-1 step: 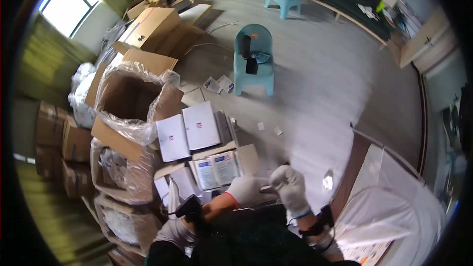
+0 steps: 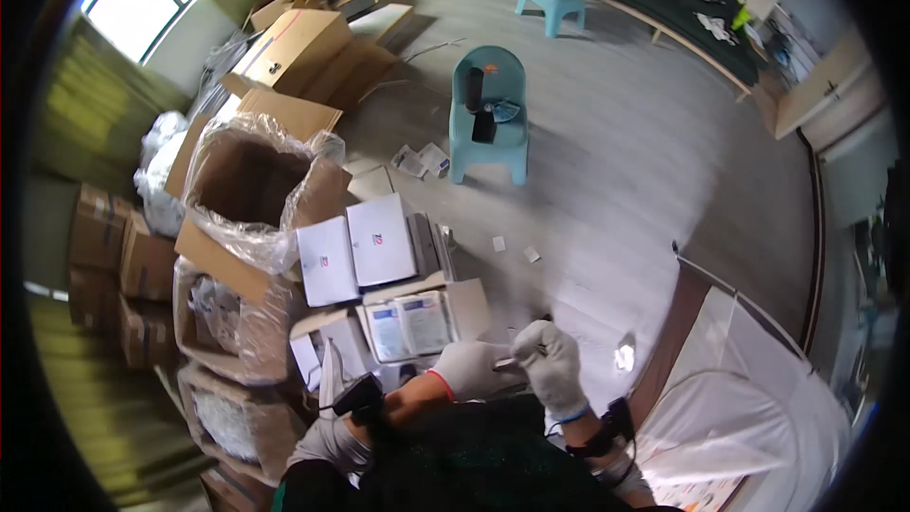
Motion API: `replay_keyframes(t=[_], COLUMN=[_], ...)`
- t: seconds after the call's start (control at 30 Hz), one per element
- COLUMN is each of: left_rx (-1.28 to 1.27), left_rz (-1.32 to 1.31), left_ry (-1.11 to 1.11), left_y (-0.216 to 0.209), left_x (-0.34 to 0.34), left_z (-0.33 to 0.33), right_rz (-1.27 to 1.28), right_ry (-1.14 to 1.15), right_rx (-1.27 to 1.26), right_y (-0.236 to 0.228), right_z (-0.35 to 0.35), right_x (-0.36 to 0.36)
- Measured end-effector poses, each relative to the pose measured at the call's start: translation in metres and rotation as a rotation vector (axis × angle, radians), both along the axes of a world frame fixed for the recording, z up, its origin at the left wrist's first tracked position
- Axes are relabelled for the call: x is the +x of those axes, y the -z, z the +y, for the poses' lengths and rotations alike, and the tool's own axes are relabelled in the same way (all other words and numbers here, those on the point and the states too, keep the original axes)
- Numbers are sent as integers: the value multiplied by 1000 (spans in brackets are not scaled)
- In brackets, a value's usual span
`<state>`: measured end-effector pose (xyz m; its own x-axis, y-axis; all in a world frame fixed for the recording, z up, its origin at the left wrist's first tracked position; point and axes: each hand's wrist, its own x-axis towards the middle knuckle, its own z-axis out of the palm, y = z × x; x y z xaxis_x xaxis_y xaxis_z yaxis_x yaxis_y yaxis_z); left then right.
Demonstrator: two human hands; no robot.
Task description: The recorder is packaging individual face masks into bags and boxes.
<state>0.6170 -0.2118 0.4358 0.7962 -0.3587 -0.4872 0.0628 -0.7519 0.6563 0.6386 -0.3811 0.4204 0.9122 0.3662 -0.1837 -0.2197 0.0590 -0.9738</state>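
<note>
We note the left grip (image 2: 471, 370) and right grip (image 2: 550, 365), both in pale gloves, close together before the body, with a small greyish item (image 2: 509, 363) showing in between; we cannot tell whether either is closed on it. We place the open carton (image 2: 468, 308), with its blue-and-white packets (image 2: 424, 322), just beyond the left grip and to its left; contact there is unclear to us.

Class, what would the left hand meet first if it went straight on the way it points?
Most likely the gloved right hand, just to its right, though this single view leaves depth unclear.
</note>
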Motion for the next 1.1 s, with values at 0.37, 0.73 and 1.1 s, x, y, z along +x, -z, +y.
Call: replay_keyframes(t=[0.37,0.73,1.1], left_rx=[114,-39,-268], left_rz=[-145,-182,-286], left_ry=[216,-307,-965], left_y=[42,16,23], left_x=[119,185,265], left_z=[-191,-117,104], right_rz=[508,239,-64], right_ry=[314,-98,-665], right_rx=[-29,33,-83], right_y=[70,31,-34], right_z=[-169,-108,178], right_x=[107,240,392])
